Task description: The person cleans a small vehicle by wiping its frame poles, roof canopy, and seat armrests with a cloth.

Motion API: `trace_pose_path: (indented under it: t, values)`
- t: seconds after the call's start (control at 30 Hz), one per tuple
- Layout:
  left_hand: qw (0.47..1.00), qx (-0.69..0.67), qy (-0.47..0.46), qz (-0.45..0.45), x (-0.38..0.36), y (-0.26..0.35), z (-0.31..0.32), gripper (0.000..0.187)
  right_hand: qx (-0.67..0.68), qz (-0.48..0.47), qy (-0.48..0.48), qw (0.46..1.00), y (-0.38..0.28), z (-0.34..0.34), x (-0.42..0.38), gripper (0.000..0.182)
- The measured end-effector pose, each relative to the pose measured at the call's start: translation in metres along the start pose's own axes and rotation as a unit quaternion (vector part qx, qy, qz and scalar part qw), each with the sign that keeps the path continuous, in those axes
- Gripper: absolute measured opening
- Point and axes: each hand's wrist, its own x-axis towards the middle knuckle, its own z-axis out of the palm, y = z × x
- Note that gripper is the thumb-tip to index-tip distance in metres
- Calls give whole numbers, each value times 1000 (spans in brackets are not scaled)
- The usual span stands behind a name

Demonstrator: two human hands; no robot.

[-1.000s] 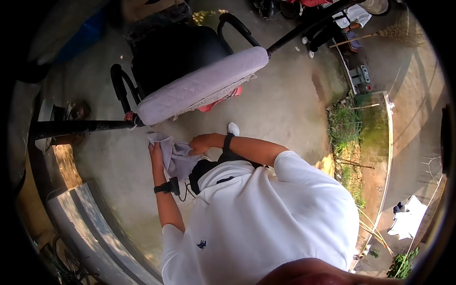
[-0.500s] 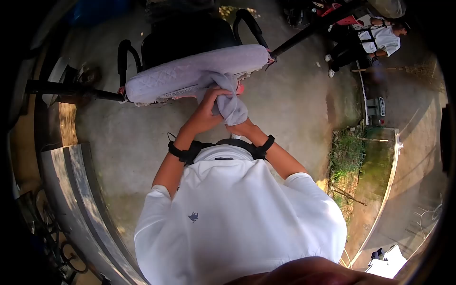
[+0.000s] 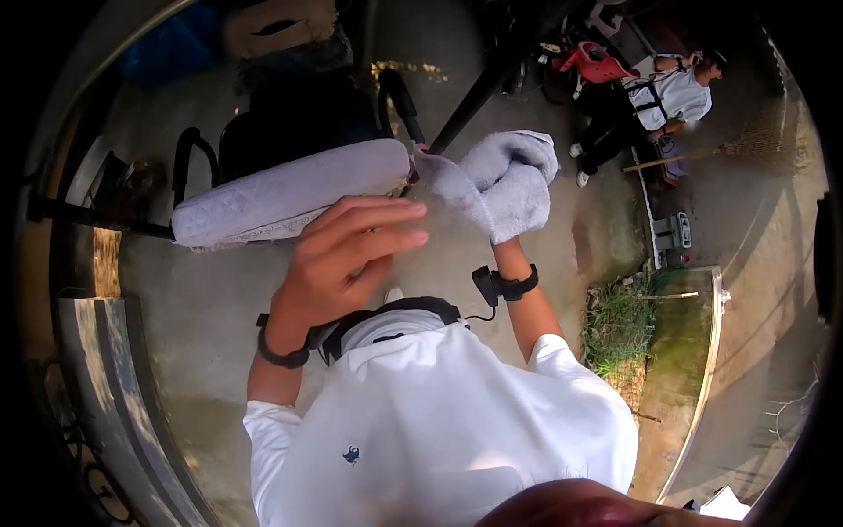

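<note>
My left hand is raised with its fingers stretched out, holding nothing. It is just in front of a pale lavender quilted pad that lies along a black bar. A fluffy pale grey cloth is bunched over my right hand, to the right of the pad. The cloth hides the fingers of that hand; only the wrist shows below it. One thin end of the cloth trails left to the pad's right end. Both wrists wear black straps.
Behind the pad is a black seat with curved armrests. A person in a white shirt stands at upper right near a red chair-like thing and a broom. A grass strip lies right; a stepped ledge lies left.
My hands have parted. My right hand has moved up and right with the cloth bunched over it. My left hand has let go of the cloth and opened. The pad appears further left in view.
</note>
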Motion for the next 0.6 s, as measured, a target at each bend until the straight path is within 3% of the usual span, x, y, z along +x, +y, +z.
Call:
trace_pose_path:
  t: [0.07,0.17,0.3,0.6]
  values:
    - [971,12,224,86,24,49,-66,32,3,-20,45,999,-10,-27,45,77]
    - [889,59,373,259,39,121,-128,29,36,-39,86,995,-24,-49,109,77]
    - [866,141,324,355,30,163,-121,27,83,-41,127,988,-39,-53,151,76]
    - [898,146,242,337,17,174,-91,25,128,-41,195,971,-56,-57,192,76]
